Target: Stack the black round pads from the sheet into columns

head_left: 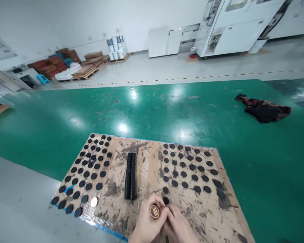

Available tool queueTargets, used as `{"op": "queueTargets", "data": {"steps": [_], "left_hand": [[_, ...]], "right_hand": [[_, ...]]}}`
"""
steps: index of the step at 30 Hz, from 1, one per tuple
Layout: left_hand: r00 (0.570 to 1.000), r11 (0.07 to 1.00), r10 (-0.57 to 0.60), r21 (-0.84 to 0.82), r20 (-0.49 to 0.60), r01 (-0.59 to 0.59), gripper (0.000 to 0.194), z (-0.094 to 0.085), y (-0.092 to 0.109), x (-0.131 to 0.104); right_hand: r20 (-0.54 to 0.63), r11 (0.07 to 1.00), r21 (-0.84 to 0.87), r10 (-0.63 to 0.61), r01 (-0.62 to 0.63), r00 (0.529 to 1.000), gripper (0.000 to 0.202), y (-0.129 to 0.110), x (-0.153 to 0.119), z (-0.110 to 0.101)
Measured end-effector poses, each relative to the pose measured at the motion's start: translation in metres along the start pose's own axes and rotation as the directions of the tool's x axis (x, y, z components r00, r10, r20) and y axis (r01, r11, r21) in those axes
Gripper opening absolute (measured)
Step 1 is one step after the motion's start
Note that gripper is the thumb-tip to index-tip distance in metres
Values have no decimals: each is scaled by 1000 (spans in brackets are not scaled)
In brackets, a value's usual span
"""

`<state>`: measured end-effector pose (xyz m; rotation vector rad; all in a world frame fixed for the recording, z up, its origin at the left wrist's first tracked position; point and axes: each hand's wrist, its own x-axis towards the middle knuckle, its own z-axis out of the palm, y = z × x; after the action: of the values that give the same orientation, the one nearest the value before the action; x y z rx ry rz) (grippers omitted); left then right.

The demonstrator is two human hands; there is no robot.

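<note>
My left hand is closed around a small round dark disc with an orange rim and light stripes on its face. My right hand is drawn in close, its fingertips pressed together against the left fingers; what they pinch is hidden. Just beyond the fingers lies a black disc, the nearest of a column on the cardboard sheet. Two long black strips lie side by side to the left of the hands. Among the dark discs on the left sits one pale disc.
Rows of black discs cover the board's left side and right side. Beyond is a green floor with a dark cloth on it. Pallets of stacked boards, white buckets and white machines line the back.
</note>
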<state>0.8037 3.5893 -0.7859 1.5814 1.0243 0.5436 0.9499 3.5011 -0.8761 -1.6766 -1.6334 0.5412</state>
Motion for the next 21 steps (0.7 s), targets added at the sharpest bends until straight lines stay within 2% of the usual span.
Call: {"op": "queueTargets", "data": {"steps": [2, 4, 6, 8, 10, 13, 16, 19, 21], "left_hand": [[1000, 1000, 11, 5, -4, -11, 8, 1, 4, 1], [999, 1000, 22, 1, -36, -22, 12, 3, 8, 2], [996, 1000, 30, 1, -85, -30, 18, 5, 13, 5], [992, 999, 35, 8, -124, -35, 24, 6, 18, 8], [990, 999, 37, 14, -138, -35, 26, 6, 21, 11], [989, 999, 37, 14, -144, -35, 26, 4, 23, 11], [991, 1000, 24, -1, -129, -24, 20, 3, 21, 8], [998, 1000, -8, -27, -68, 6, 10, 1, 21, 4], [999, 999, -26, -32, -28, 25, 6, 0, 23, 3]], "right_hand": [[-52, 982, 148, 126, -117, 991, 23, -14, 9, -20], [-54, 921, 316, 259, -229, 964, 26, -40, 19, -50], [-6, 866, 439, 269, -240, 963, 24, -66, 27, -75], [58, 843, 486, 234, -232, 971, 21, -80, 31, -86], [33, 867, 441, 243, -232, 969, 22, -73, 32, -80], [-108, 963, 201, 202, -178, 973, 23, -33, 30, -50], [-29, 995, -72, 64, -65, 998, 22, 4, 29, -20], [93, 990, -134, 47, -35, 995, 24, 6, 35, -14], [123, 996, -20, 88, -86, 989, 24, -8, 41, -27]]}}
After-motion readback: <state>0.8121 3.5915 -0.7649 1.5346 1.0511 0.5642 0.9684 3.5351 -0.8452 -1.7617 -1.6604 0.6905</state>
